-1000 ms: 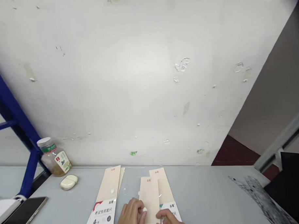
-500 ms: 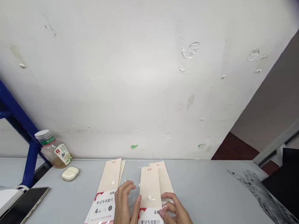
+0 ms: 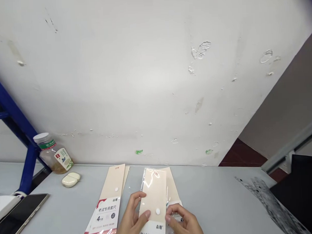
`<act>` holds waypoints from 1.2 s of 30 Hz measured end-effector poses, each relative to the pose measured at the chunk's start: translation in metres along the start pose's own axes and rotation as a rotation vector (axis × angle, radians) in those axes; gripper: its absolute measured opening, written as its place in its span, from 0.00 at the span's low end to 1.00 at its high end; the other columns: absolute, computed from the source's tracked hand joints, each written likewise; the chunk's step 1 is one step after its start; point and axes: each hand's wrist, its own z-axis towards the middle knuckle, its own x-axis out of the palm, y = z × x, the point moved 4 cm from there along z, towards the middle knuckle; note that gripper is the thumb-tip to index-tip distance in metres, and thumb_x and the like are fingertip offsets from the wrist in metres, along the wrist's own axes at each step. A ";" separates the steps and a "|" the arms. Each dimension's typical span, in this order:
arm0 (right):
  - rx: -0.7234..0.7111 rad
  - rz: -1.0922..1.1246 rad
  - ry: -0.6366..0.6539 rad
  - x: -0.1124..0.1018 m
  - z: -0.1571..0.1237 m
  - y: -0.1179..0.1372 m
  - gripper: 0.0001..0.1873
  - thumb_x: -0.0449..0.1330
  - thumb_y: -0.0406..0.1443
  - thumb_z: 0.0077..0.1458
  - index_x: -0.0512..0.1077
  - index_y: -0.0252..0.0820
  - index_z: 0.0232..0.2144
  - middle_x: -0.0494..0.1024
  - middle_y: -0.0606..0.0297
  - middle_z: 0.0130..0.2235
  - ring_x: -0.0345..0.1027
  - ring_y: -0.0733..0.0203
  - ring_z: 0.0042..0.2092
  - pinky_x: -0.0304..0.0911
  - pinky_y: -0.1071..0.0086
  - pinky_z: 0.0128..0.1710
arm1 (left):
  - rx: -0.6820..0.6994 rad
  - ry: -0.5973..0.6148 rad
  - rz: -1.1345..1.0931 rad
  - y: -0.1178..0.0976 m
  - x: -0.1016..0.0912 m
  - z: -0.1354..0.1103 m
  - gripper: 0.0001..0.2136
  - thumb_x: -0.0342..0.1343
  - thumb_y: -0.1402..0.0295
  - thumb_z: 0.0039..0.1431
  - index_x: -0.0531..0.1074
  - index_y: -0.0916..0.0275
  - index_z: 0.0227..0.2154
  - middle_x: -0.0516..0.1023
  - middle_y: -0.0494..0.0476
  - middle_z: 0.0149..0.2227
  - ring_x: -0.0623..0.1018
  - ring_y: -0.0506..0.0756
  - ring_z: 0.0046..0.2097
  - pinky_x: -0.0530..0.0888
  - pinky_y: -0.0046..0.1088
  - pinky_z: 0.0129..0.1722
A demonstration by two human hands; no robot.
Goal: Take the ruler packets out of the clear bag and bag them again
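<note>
A ruler set packet (image 3: pixel 154 194), beige above and white with Chinese print below, lies upright before me in a clear, glossy sleeve. My left hand (image 3: pixel 132 220) grips its left edge, thumb on the front and fingers curled along the side. At the right edge, the thumb and forefinger of my right hand (image 3: pixel 185 221) are pinched together on the packet. Another similar packet (image 3: pixel 171 188) sits partly hidden behind it and under my right hand. Off to the left, overlapping ruler set packets (image 3: pixel 112 183) rest on the grey table (image 3: pixel 217 203), apart from my hands.
A lidded plastic jar (image 3: pixel 55 158) stands by the wall at left, with a cream earbud case (image 3: pixel 71 179) near it. A phone (image 3: pixel 21 217) lies at the left edge. A blue metal frame (image 3: pixel 15 111) rises there. Something black (image 3: pixel 299 190) juts in at right.
My left hand has closed onto the packet's left edge, where it was more open before. The packet has shifted slightly left and up, with light now glinting on its sleeve.
</note>
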 end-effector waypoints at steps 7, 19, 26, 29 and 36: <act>-0.084 0.089 0.005 0.004 0.000 0.001 0.28 0.65 0.60 0.39 0.73 0.40 0.26 0.70 0.69 0.28 0.46 0.78 0.16 0.40 0.77 0.15 | 0.082 0.022 0.102 -0.002 -0.001 -0.002 0.21 0.57 0.51 0.55 0.65 0.52 0.49 0.72 0.56 0.53 0.76 0.58 0.49 0.75 0.32 0.46; -0.261 -0.747 -0.105 -0.039 0.001 0.039 0.16 0.61 0.43 0.48 0.75 0.53 0.42 0.69 0.65 0.58 0.72 0.53 0.44 0.68 0.67 0.39 | 0.117 -0.393 0.597 -0.026 -0.112 0.027 0.23 0.48 0.48 0.55 0.65 0.54 0.49 0.74 0.59 0.48 0.79 0.62 0.40 0.77 0.38 0.35; -0.119 -1.023 0.150 -0.043 0.008 0.034 0.33 0.69 0.37 0.34 0.72 0.49 0.48 0.62 0.59 0.64 0.56 0.38 0.62 0.61 0.53 0.53 | 0.044 -0.448 1.214 -0.005 -0.112 0.033 0.29 0.46 0.48 0.55 0.69 0.60 0.54 0.67 0.69 0.59 0.68 0.72 0.56 0.66 0.54 0.51; -0.126 -0.965 0.124 -0.041 0.007 0.026 0.32 0.67 0.34 0.34 0.70 0.49 0.47 0.63 0.60 0.63 0.59 0.42 0.60 0.63 0.58 0.50 | 0.034 -0.363 1.243 -0.002 -0.105 0.033 0.27 0.47 0.49 0.56 0.68 0.57 0.55 0.66 0.64 0.61 0.68 0.70 0.56 0.67 0.50 0.51; -0.033 -0.599 0.055 -0.047 0.003 0.025 0.18 0.57 0.30 0.36 0.63 0.51 0.33 0.73 0.71 0.40 0.69 0.62 0.33 0.62 0.72 0.31 | 0.085 -0.361 1.236 -0.005 -0.108 0.034 0.24 0.46 0.53 0.60 0.68 0.56 0.56 0.57 0.62 0.66 0.72 0.68 0.50 0.69 0.47 0.48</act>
